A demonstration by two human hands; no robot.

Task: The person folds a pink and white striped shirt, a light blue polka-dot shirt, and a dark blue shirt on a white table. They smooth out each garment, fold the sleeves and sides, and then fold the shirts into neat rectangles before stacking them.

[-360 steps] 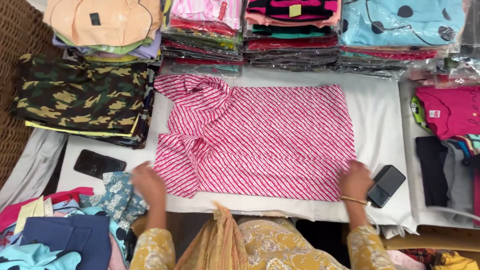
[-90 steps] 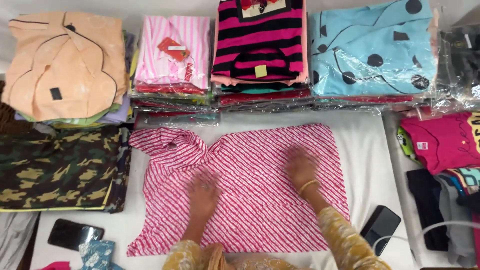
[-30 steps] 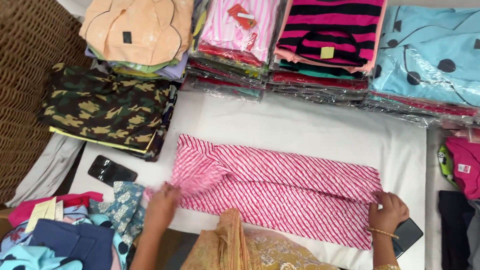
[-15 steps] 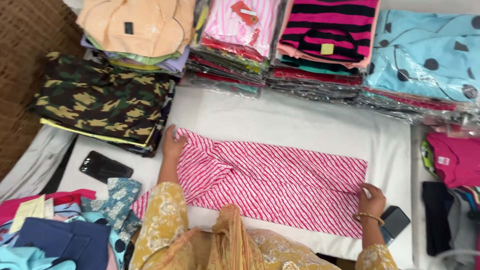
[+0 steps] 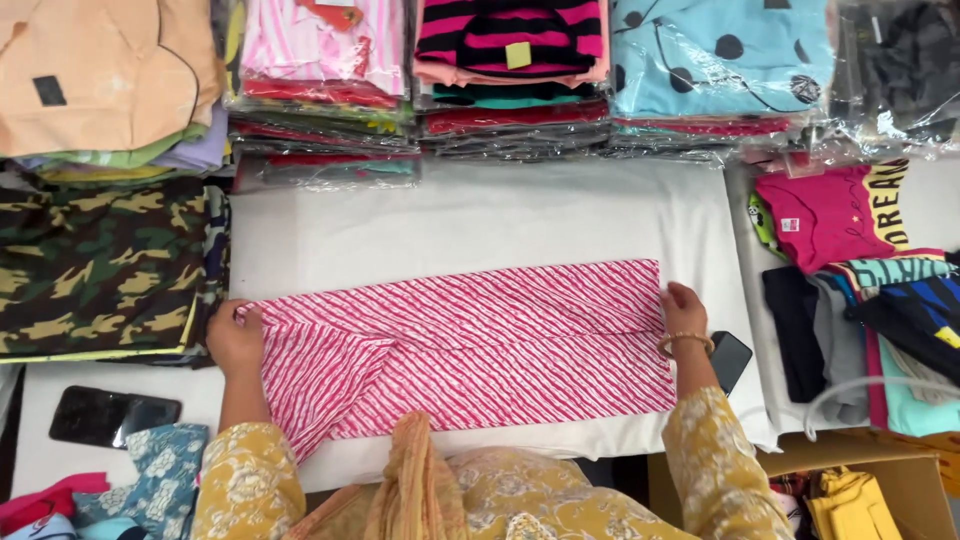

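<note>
Camouflage stack (image 5: 100, 270): folded clothes at the far left of the white table (image 5: 480, 215).
Black phone (image 5: 112, 415): flat on the table, near the left elbow.
Left hand (image 5: 235, 338): fingers curled shut on the left end of the garment.
Pink striped garment (image 5: 470, 345): folded into a long band across the table's middle, between both hands.
Right hand (image 5: 683, 312): fingers close together, pinching the garment's right edge; bangle on the wrist.
Dark phone (image 5: 732, 358): just beside the right wrist.

Folded garment (image 5: 470, 345) mid-table (image 5: 480, 215), clothing stacks (image 5: 520, 80) behind, phone (image 5: 112, 415) at left.
</note>
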